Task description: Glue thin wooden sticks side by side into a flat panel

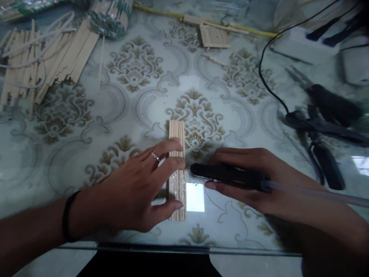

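Observation:
A narrow panel of wooden sticks, laid side by side, rests on the table with shiny glue along its lower half. Across its top lie the fingers of my left hand, with the thumb near the lower end, holding it down. My right hand is wrapped around a black glue gun, a pale glue stick running out of its back. The gun's nozzle points left, at or very near the panel's right edge; whether it touches I cannot tell.
Loose wooden sticks lie at the far left beside a wrapped bundle. A small square stick panel sits at the back. Pliers, black-handled cutters, a black cable and a white box occupy the right.

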Available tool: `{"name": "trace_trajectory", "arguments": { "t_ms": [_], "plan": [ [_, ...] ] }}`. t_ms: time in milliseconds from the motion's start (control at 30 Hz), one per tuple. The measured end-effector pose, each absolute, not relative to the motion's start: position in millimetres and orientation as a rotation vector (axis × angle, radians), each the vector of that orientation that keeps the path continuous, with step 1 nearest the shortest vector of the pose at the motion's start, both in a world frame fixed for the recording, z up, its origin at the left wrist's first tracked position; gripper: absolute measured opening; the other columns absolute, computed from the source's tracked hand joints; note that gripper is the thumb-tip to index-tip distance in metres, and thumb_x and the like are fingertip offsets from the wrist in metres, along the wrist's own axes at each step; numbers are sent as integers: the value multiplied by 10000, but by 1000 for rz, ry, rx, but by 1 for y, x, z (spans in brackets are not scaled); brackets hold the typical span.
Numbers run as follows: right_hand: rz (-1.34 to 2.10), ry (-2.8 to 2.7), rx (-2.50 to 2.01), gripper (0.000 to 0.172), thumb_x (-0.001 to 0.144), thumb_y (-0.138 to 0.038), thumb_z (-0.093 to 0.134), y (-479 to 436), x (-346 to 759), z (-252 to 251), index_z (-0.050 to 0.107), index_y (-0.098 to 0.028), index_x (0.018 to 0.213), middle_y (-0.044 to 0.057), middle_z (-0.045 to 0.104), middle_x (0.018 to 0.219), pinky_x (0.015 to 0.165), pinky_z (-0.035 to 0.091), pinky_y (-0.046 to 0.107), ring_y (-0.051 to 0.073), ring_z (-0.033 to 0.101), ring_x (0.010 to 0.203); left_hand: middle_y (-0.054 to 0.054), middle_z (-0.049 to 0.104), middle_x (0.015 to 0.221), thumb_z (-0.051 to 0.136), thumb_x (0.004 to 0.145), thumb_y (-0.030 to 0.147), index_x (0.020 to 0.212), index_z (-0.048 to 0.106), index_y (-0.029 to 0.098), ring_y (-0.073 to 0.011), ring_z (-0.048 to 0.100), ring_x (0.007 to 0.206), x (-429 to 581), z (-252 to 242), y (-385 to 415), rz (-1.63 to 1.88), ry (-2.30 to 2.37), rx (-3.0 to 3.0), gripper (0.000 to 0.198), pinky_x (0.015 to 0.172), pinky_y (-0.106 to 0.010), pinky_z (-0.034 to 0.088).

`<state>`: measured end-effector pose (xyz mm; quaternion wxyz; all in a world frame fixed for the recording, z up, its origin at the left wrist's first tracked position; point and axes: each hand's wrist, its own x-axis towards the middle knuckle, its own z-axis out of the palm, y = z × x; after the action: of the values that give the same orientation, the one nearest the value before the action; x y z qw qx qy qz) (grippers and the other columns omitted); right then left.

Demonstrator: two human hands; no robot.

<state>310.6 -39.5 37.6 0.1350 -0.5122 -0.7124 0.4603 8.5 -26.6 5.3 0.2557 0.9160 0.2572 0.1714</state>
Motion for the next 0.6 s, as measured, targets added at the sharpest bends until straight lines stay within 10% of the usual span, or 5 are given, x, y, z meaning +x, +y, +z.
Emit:
{"name": "trace_trajectory", "arguments": {
  "t_ms": [267,400,600],
  "plan": [
    [1318,-1871,-1637,452,966,-699,896,-47,317,30,804,-272,848,-30,650,651,532,508,314,175,601,581,-244,589,1628,688,1075,231,1456,450,229,-395,621,1616,9,3,-27,528,768,2463,449,1232,-568,668],
    [1346,-1637,-1736,547,861,-806,941,-50,316,29,939,-285,1028,79,917,970,824,719,442,324,865,885,-141,635,1416,683,1077,233,1339,476,254,-319,703,1363,10,4,-23,726,997,2409,334,1141,-519,669],
    [1748,-1298,-1554,442,999,-688,907,-49,313,28,969,-327,1245,96,959,1278,1194,701,528,349,899,1263,-120,688,1317,669,1059,240,1258,551,237,-333,709,1252,10,4,-17,662,1084,2429,231,1130,-577,620]
  ]
}}
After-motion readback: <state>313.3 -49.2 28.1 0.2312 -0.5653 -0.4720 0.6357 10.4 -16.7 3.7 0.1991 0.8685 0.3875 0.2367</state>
